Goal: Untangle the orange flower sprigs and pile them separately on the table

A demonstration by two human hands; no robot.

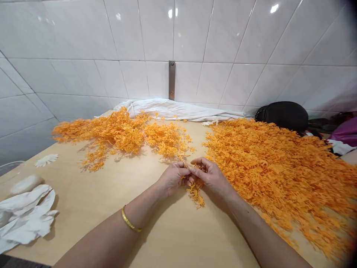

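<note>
Above the middle of the table, my left hand [173, 179] and my right hand [214, 178] meet with fingertips pinched together. Between them is an orange artificial flower sprig [196, 195], its tufted part hanging below the fingers. A thin orange stem [183, 160] sticks up from the pinch. Some fingers are hidden behind the sprig and the other hand. Beyond my left hand lies a loose heap of similar orange sprigs [125, 132]. A larger, denser orange pile [276, 163] spreads over the table's right side, close to my right hand.
Along the tiled wall [217, 33] lies a long white cloth [178, 109], below a metal bracket [171, 80]. A black rounded case [283, 116] stands behind the right pile. Crumpled white cloth [30, 212] and a white petal-shaped piece [46, 160] lie on the table's left side.
</note>
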